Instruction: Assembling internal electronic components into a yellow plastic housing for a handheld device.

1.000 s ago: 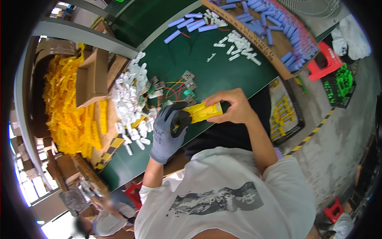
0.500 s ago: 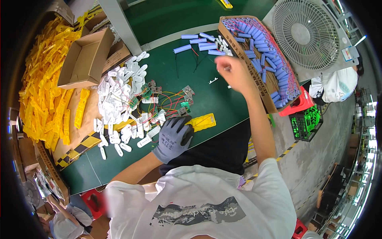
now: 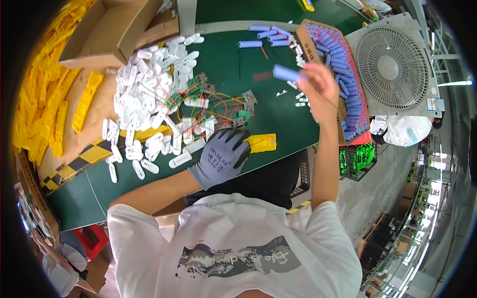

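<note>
My left hand [image 3: 222, 156], in a grey glove, is closed over the left end of a yellow plastic casing [image 3: 263, 143] near the table's front edge. Its fingertips are partly hidden. Bare and raised over the right of the table, my right hand [image 3: 322, 89] grips one end of a blue cylindrical battery cell [image 3: 287, 73], which points left and is blurred by motion. Small green circuit boards [image 3: 243, 117] with red, yellow and black wires lie just beyond the gloved hand. More blue cells [image 3: 250, 44] lie loose at the back.
White plastic covers [image 3: 144, 94] are heaped left of the boards. Yellow casings [image 3: 87, 102] pile up at the far left beside an open cardboard box [image 3: 102, 35]. A carton [image 3: 310, 54] full of blue cells stands right, near a fan [image 3: 390, 67]. Small white pieces [image 3: 281, 93] are scattered nearby.
My right hand now has a blue battery cell in it; no cell showed there earlier. The gloved hand stays on the yellow casing. The whole view has shifted a little.
</note>
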Motion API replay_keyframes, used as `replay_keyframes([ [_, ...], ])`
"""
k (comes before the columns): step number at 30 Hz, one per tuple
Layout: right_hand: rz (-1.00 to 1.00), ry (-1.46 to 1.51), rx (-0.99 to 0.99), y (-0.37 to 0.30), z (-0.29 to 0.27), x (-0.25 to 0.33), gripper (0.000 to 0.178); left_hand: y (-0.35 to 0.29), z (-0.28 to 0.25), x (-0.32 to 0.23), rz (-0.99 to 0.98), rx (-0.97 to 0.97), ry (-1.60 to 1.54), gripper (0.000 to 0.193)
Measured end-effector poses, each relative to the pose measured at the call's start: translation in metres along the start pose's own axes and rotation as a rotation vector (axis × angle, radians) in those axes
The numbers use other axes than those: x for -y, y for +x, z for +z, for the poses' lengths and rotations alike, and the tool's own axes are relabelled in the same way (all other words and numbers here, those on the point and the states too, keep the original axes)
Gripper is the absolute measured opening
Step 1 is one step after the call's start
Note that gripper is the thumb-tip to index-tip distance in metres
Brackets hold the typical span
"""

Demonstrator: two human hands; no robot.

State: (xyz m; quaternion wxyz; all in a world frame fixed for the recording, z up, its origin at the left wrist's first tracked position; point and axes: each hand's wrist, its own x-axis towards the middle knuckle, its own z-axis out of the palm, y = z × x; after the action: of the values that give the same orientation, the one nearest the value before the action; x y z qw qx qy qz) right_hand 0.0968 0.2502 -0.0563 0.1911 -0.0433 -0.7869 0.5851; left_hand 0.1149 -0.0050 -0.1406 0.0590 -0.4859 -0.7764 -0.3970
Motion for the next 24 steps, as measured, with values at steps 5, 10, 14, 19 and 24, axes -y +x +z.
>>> replay_keyframes([
  [5, -0.169, -0.201, 0.223, -0.107, 0.031, -0.020, 0.020, -0.004, 0.002, 0.009, -0.001, 0.004, -0.023, 0.034],
  [10, -0.344, -0.343, 0.254, -0.124, 0.036, -0.036, 0.026, -0.008, -0.001, 0.007, -0.045, 0.091, -0.057, 0.041],
  [14, -0.478, -0.477, 0.297, -0.117, 0.036, -0.029, 0.029, -0.009, -0.002, 0.006, -0.045, 0.070, -0.047, 0.047],
  [19, -0.576, -0.584, 0.332, -0.108, 0.025, -0.024, 0.029, -0.006, 0.000, 0.007, -0.054, 0.090, -0.051, 0.047],
  [24, -0.566, -0.651, 0.381, -0.103, 0.020, -0.022, 0.027, -0.005, 0.000, 0.008, -0.034, 0.073, -0.075, 0.047],
])
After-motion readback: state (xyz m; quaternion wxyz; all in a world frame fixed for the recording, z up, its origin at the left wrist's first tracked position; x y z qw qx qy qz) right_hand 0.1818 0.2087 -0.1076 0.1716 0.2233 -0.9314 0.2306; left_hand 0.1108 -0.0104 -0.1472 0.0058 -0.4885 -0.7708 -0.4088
